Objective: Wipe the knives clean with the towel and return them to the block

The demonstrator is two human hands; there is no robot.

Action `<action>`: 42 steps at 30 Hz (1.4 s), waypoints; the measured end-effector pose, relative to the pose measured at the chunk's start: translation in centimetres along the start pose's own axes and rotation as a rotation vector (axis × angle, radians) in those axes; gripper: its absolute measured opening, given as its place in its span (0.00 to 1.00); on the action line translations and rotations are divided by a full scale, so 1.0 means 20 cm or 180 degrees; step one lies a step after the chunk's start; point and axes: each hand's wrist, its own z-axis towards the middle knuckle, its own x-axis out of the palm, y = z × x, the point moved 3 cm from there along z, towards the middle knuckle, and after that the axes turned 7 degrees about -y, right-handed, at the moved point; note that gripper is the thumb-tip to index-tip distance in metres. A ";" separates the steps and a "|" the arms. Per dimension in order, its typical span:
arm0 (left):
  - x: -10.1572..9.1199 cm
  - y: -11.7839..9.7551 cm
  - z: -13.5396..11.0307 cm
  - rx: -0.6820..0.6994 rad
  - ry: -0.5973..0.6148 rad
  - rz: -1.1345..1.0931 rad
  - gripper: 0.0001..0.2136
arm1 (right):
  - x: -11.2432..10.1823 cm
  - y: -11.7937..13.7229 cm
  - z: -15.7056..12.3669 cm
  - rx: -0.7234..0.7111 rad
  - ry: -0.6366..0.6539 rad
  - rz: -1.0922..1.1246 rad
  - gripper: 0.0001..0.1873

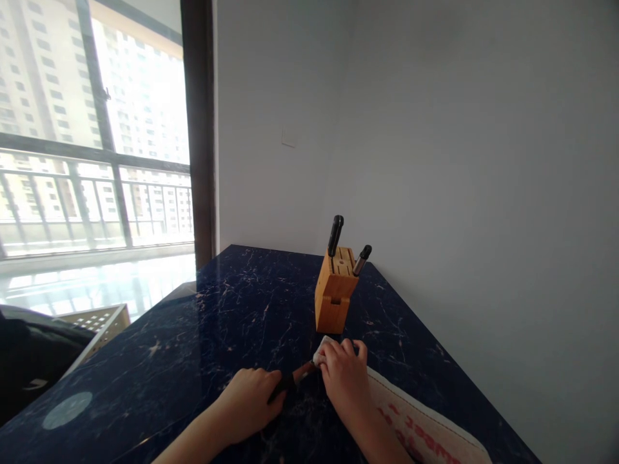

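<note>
My left hand (pixel 247 401) is closed round the dark handle of a knife (pixel 289 383), low in the middle of the head view. A short brownish stretch of the knife shows between my hands. My right hand (pixel 344 379) is pinched on a small whitish cloth (pixel 323 348) at the blade end, which hides most of the blade. Just beyond my right hand a wooden knife block (pixel 333 299) stands upright. In its slots are a black-handled knife (pixel 335 236) and a tool with a black and silver handle (pixel 362 260).
A pale fabric piece with red lettering (pixel 425 422) lies under my right forearm. The dark blue marbled table (pixel 261 303) meets the wall on the right. At left are a pale round mark (pixel 68 410), a perforated box (pixel 104 322) and a black item (pixel 39 348).
</note>
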 end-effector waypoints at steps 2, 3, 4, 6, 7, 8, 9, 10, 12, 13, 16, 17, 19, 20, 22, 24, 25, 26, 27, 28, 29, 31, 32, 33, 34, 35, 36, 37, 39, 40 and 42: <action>-0.01 0.02 0.00 -0.0035 -0.0020 -0.0007 0.15 | 0.00 0.00 0.00 -0.0023 -0.0020 0.0008 0.07; -0.02 0.03 0.00 -0.0062 -0.0035 -0.0019 0.14 | -0.01 0.00 0.00 -0.0026 -0.0040 0.0011 0.07; -0.03 0.03 0.01 -0.0099 -0.0055 -0.0036 0.14 | -0.01 0.00 0.00 -0.0030 -0.0062 0.0013 0.08; -0.04 0.06 0.01 -0.0217 -0.0068 -0.0063 0.15 | 0.00 -0.01 0.00 -0.0017 -0.0093 0.0005 0.08; -0.05 0.07 0.01 -0.0278 -0.0069 -0.0076 0.15 | 0.00 -0.01 0.00 -0.0006 -0.0092 0.0002 0.08; -0.06 0.08 0.02 -0.0328 -0.0070 -0.0085 0.15 | 0.00 -0.01 0.00 0.0003 -0.0084 0.0002 0.08; -0.06 0.08 0.02 -0.0360 -0.0063 -0.0095 0.16 | 0.00 -0.01 0.00 0.0011 -0.0076 0.0003 0.07; -0.05 0.09 0.02 -0.0379 -0.0052 -0.0105 0.16 | 0.00 -0.01 0.00 0.0021 -0.0074 0.0003 0.07; -0.04 0.10 0.02 -0.0369 -0.0056 -0.0129 0.16 | -0.01 -0.01 0.00 0.0032 -0.0090 -0.0008 0.06; -0.04 0.10 0.02 -0.0359 -0.0069 -0.0138 0.16 | -0.01 -0.01 0.00 0.0035 -0.0105 -0.0021 0.07; -0.02 0.10 0.02 -0.0308 -0.0156 -0.0176 0.16 | 0.00 -0.01 0.00 0.0030 -0.0129 -0.0056 0.08; -0.01 0.11 0.02 -0.0297 -0.0179 -0.0181 0.16 | 0.00 -0.01 0.00 0.0027 -0.0135 -0.0061 0.08; -0.01 0.11 0.02 -0.0285 -0.0201 -0.0178 0.15 | 0.00 -0.01 0.00 0.0026 -0.0148 -0.0064 0.09; -0.01 0.11 0.02 -0.0278 -0.0202 -0.0175 0.15 | 0.01 -0.01 0.00 0.0031 -0.0147 -0.0069 0.09; -0.01 0.10 0.02 -0.0270 -0.0197 -0.0166 0.15 | 0.01 -0.01 0.00 0.0052 -0.0136 -0.0088 0.08; -0.01 0.10 0.02 -0.0262 -0.0202 -0.0156 0.15 | 0.01 -0.01 0.00 0.0065 -0.0128 -0.0110 0.07; -0.01 0.10 0.02 -0.0267 -0.0209 -0.0148 0.15 | 0.01 -0.01 0.00 0.0070 -0.0130 -0.0114 0.07; -0.01 0.10 0.02 -0.0268 -0.0222 -0.0143 0.15 | 0.01 -0.01 0.00 0.0069 -0.0136 -0.0112 0.07; -0.01 0.10 0.02 -0.0271 -0.0240 -0.0137 0.15 | 0.01 0.00 0.00 0.0066 -0.0147 -0.0106 0.07; -0.01 0.10 0.02 -0.0272 -0.0254 -0.0134 0.15 | 0.01 0.00 0.00 0.0063 -0.0162 -0.0100 0.07; -0.01 0.10 0.02 -0.0272 -0.0271 -0.0133 0.15 | 0.01 0.00 0.00 0.0064 -0.0181 -0.0099 0.08; -0.01 0.10 0.03 -0.0262 -0.0291 -0.0132 0.15 | 0.02 -0.01 0.00 0.0080 -0.0230 -0.0118 0.08; -0.01 0.10 0.03 -0.0256 -0.0292 -0.0134 0.15 | 0.02 -0.01 0.00 0.0103 -0.0252 -0.0135 0.08; -0.01 0.10 0.03 -0.0248 -0.0288 -0.0141 0.15 | 0.02 -0.02 0.00 0.0137 -0.0269 -0.0153 0.07; -0.01 0.10 0.03 -0.0241 -0.0284 -0.0150 0.15 | 0.02 -0.03 0.00 0.0171 -0.0277 -0.0162 0.06; -0.01 0.10 0.03 -0.0238 -0.0279 -0.0161 0.15 | 0.02 -0.03 0.00 0.0200 -0.0281 -0.0152 0.05; -0.01 0.10 0.03 -0.0241 -0.0274 -0.0174 0.15 | 0.02 -0.04 0.01 0.0222 -0.0285 -0.0119 0.04; -0.01 0.10 0.03 -0.0250 -0.0269 -0.0186 0.15 | 0.01 -0.04 0.01 0.0239 -0.0303 -0.0061 0.04; -0.01 0.09 0.03 -0.0270 -0.0263 -0.0193 0.14 | 0.00 -0.04 0.01 0.0263 -0.0381 0.0108 0.04; 0.00 0.09 0.03 -0.0265 -0.0270 -0.0187 0.14 | -0.01 -0.03 0.01 0.0264 -0.0426 0.0206 0.04; 0.01 0.08 0.03 -0.0213 -0.0308 -0.0158 0.14 | -0.01 0.01 0.00 0.0195 -0.0451 0.0425 0.04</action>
